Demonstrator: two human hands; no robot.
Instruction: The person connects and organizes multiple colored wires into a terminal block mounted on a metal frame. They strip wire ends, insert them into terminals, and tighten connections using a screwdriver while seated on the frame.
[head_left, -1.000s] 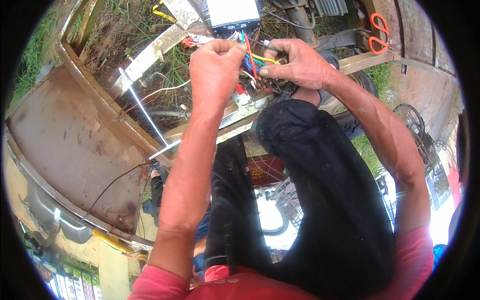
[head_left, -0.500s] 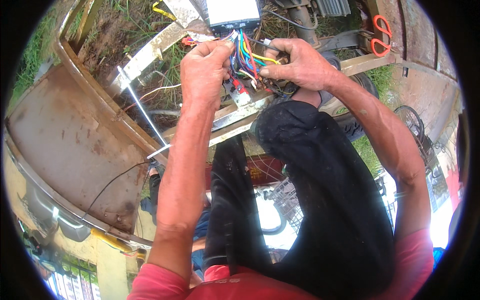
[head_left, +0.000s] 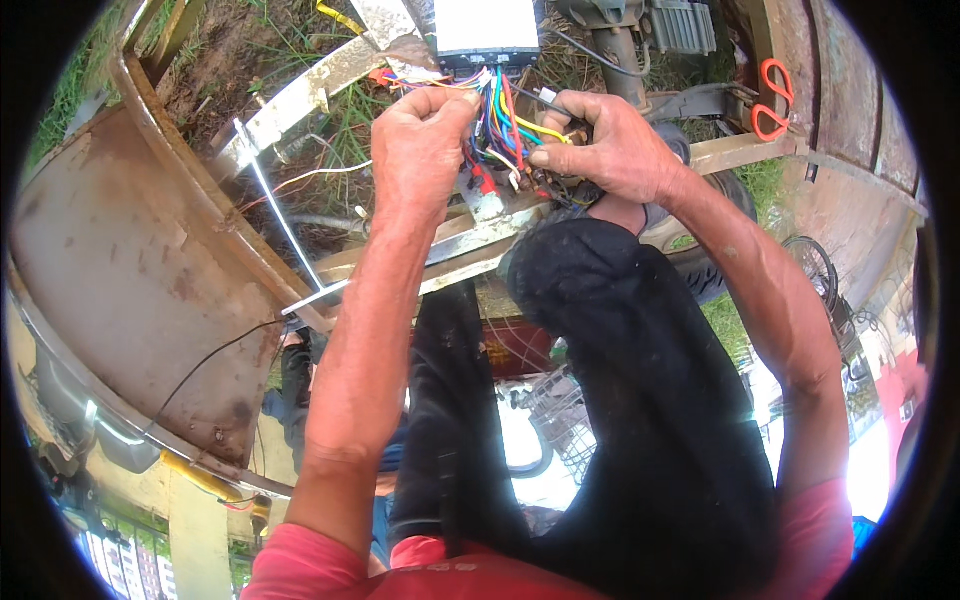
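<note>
A bundle of coloured wires [head_left: 500,125] is being sorted where it is coming out of a silver control box [head_left: 487,25] at the far middle of the scene. The left hand [head_left: 418,150] is closed, thumb against fingertips, on a few strands at the left of the bundle; the right hand [head_left: 610,145] is pinched on a yellow wire [head_left: 545,132] and the small connectors [head_left: 530,180] just below it. The step in hand appears to be the picking out of single leads. The next move, by judgement, is calling for one lead to be drawn clear without the neighbouring plugs being pulled loose.

The person's knee in black trousers [head_left: 620,350] is being held up just near the hands, crowding the space under the bundle. A rusty metal panel [head_left: 130,270] is lying at the left, with a pale frame bar [head_left: 300,100] running towards the box. Orange-handled scissors [head_left: 772,100] are lying at the far right on a rusty rail [head_left: 800,60], well apart from both hands. Grass and bare earth are showing beyond.
</note>
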